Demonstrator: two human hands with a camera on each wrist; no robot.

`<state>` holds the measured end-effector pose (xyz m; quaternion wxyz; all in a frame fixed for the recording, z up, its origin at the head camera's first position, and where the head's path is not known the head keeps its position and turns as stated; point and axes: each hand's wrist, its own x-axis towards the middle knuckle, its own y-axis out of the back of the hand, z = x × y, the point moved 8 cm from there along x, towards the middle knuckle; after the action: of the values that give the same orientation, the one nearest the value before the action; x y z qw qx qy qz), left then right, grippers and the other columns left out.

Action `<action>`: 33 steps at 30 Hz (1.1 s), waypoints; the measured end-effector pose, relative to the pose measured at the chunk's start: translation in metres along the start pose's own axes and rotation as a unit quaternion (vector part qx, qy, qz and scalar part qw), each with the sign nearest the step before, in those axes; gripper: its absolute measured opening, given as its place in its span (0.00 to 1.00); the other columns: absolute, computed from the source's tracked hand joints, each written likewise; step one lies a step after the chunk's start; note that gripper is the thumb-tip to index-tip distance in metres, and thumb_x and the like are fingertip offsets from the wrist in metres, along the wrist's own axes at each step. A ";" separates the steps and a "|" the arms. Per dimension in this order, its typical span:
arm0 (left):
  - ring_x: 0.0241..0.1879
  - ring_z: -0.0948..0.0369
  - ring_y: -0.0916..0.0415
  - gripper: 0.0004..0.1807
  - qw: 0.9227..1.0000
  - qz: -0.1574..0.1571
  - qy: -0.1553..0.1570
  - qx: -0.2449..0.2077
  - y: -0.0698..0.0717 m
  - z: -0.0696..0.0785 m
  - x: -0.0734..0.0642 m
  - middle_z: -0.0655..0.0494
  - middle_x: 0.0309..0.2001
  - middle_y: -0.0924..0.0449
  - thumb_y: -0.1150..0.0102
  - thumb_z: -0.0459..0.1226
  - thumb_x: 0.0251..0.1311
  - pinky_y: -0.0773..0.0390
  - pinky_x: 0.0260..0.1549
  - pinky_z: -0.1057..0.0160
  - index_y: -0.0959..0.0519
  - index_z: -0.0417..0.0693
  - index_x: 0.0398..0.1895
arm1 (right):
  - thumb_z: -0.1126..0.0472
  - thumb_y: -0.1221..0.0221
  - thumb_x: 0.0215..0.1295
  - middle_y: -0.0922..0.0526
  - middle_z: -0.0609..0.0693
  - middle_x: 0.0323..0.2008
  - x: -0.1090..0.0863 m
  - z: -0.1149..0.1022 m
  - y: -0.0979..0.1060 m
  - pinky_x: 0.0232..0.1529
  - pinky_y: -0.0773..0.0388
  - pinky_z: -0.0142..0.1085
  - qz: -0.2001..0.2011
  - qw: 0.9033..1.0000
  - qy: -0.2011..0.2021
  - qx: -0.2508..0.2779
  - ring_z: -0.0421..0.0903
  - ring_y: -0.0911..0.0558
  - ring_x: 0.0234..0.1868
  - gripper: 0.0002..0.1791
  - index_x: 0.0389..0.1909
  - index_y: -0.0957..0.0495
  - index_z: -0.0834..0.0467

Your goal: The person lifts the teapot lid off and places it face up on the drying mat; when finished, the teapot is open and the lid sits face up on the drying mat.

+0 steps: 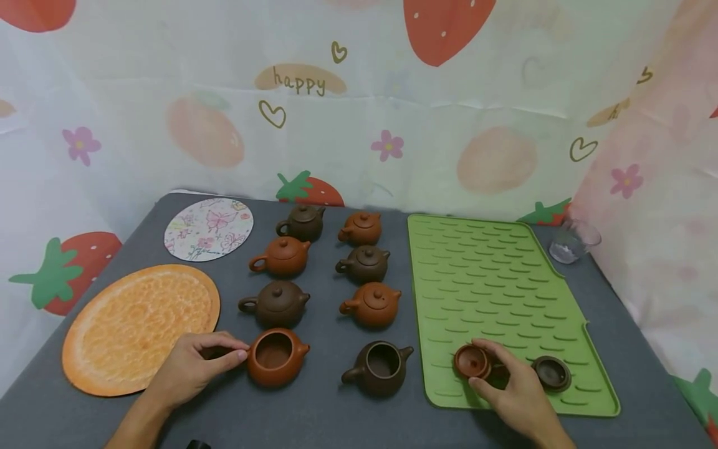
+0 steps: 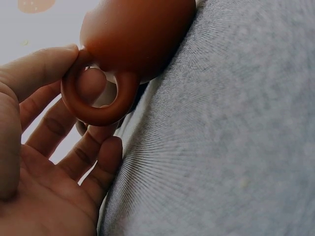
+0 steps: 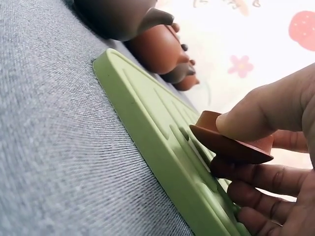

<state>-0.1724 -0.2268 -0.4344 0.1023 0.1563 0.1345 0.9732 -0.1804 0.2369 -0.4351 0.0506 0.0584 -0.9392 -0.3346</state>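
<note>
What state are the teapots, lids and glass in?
Front orange teapot: lidless, handle pinched by left hand
Front dark teapot: lidless
Six other teapots: lidded
Orange lid: upside down, held by right hand
Dark lid: upside down on green mat
Clear glass: upright or tipped, cannot tell

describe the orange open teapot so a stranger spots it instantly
On the grey table, left of the green mat, eight teapots stand in two columns. The orange open teapot is nearest the camera in the left column, its handle pinched by the left hand. It alone is both orange and lidless.
</note>
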 end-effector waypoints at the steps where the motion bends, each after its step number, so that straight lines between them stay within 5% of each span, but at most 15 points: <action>1: 0.35 0.58 0.20 0.07 1.000 0.000 -0.001 0.001 0.000 0.000 0.000 0.49 0.36 0.16 0.38 0.26 0.60 0.22 0.31 0.63 0.14 0.40 0.40 | 0.64 0.30 0.55 0.20 0.51 0.49 0.000 0.000 0.000 0.38 0.23 0.38 0.000 1.000 0.003 -0.002 0.46 0.20 0.43 0.31 0.61 0.27 0.56; 10: 0.35 0.60 0.20 0.09 1.000 0.006 -0.004 0.015 0.001 0.007 0.000 0.49 0.37 0.17 0.38 0.24 0.59 0.21 0.32 0.64 0.15 0.38 0.41 | 0.62 0.29 0.54 0.23 0.54 0.56 -0.001 -0.007 -0.003 0.46 0.24 0.47 -0.001 0.999 0.049 -0.023 0.52 0.22 0.51 0.34 0.64 0.29 0.58; 22: 0.36 0.60 0.21 0.14 0.994 0.068 -0.049 0.072 0.017 0.069 0.016 0.48 0.38 0.18 0.35 0.22 0.54 0.23 0.34 0.69 0.17 0.40 0.43 | 0.58 0.32 0.60 0.21 0.51 0.51 0.005 -0.043 0.031 0.40 0.27 0.43 0.027 0.994 0.082 -0.071 0.45 0.26 0.47 0.33 0.67 0.31 0.53; 27: 0.36 0.59 0.21 0.15 0.992 0.074 -0.071 0.067 0.010 0.093 0.031 0.47 0.39 0.18 0.35 0.23 0.55 0.24 0.33 0.69 0.17 0.41 0.45 | 0.61 0.33 0.61 0.22 0.48 0.51 0.017 -0.070 0.044 0.42 0.30 0.36 0.051 0.987 0.135 -0.072 0.38 0.29 0.48 0.32 0.66 0.31 0.52; 33: 0.35 0.57 0.22 0.16 0.991 0.076 -0.108 0.031 -0.007 0.112 0.051 0.45 0.39 0.19 0.35 0.21 0.54 0.23 0.34 0.67 0.17 0.41 0.46 | 0.62 0.34 0.62 0.23 0.48 0.50 0.030 -0.084 0.049 0.42 0.32 0.32 0.064 0.985 0.148 -0.058 0.40 0.29 0.48 0.31 0.66 0.30 0.53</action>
<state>-0.1816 -0.1820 -0.3204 0.0366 0.2734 0.1406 0.9509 -0.2022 0.2183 -0.3379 0.2136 0.0442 -0.9020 -0.3726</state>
